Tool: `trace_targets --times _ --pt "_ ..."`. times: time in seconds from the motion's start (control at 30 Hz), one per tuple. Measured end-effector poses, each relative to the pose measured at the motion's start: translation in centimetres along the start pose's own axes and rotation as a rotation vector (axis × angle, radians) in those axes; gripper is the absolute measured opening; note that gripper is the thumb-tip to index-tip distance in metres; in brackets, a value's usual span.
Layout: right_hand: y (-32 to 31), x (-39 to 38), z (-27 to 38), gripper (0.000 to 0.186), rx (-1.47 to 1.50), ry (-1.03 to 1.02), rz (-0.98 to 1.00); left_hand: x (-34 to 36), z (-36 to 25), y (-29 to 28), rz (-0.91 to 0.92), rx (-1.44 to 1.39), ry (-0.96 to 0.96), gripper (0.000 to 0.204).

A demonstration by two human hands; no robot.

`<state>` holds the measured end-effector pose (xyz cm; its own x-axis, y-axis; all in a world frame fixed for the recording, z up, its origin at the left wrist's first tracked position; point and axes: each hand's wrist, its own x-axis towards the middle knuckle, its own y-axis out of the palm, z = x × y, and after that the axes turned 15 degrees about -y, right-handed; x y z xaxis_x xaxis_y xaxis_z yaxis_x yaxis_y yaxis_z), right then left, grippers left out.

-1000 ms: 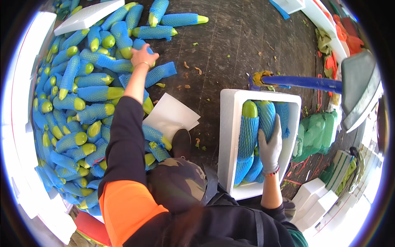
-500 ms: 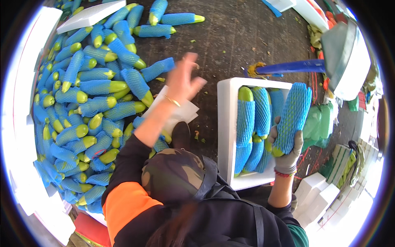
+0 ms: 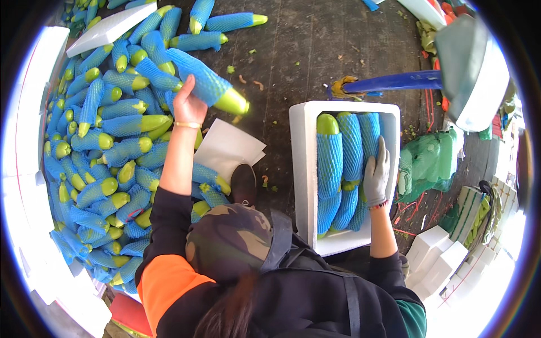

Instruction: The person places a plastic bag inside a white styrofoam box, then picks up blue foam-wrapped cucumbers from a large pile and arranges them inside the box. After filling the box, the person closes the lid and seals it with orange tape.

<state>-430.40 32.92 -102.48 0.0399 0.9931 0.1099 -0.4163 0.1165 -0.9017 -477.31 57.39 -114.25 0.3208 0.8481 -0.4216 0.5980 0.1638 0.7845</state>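
Observation:
My bare left hand is closed on a pale green zucchini in a blue foam net sleeve, held above the edge of a large pile of netted zucchini. At my right stands a white foam box with several netted zucchini laid lengthwise in two rows. Wearing a grey glove, my right hand rests inside the box with its fingers stretched out against the right-hand zucchini. Its palm side is hidden.
White sheets lie on the dark floor by my shoe. A blue pole reaches in beyond the box. Green netted bags and white foam blocks are on the right. A foam lid tops the pile.
My left hand has moved up and left and grasped a zucchini. My right hand has let go of the one it held and lowered into the box.

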Motion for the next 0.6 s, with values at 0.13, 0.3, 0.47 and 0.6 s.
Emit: trace_targets --times 0.13,0.3,0.47,0.6 --pt "-3.2 1.8 1.9 0.058 -0.168 0.059 0.158 -3.7 0.7 6.3 0.315 -0.009 -0.091 0.060" --pt "-7.3 1.0 15.0 0.093 0.234 -0.307 -0.111 -11.7 1.5 17.9 0.421 0.017 -0.122 0.064" --pt "-8.0 -0.5 24.9 0.087 0.778 -0.247 -0.185 -21.7 3.1 27.5 0.549 0.655 0.126 0.114" --pt "-9.8 -3.6 27.9 0.089 1.104 -0.363 -0.444 -28.1 1.7 29.3 0.400 0.945 0.169 0.104"
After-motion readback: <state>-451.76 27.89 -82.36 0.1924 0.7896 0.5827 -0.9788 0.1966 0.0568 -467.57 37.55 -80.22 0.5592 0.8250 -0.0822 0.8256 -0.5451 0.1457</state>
